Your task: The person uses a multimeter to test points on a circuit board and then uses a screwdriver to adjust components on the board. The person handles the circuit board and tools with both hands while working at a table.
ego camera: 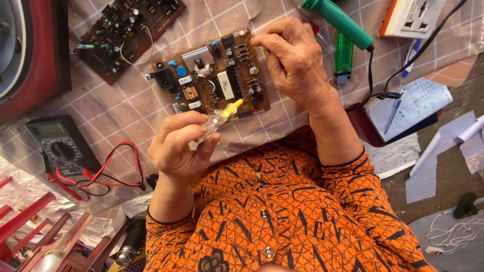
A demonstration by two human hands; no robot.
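1. Brown printed circuit board (212, 75), crowded with capacitors, coils and a black socket, lies flat on the checked grey tablecloth (116, 108), just ahead of the person's orange patterned shirt.
2. Progress, as a judgement: probing looks under way. The parts all appear seated on the board and no loose component shows beside it. Whether any reading has been taken cannot be told.
3. Left hand (176, 146): fingers curled closed round the clear-handled tester screwdriver with a yellow collar (219, 117). Its tip points into the board's near right area; contact is too small to confirm.
4. Right hand (295, 63): fingertips (262, 41) pinched together at the board's far right corner, steadying it there.
5. Nearby: black multimeter (60, 148) with red and black leads, well left; a second dark circuit board (126, 30); a green-handled soldering iron (343, 22); a green lighter (344, 53).
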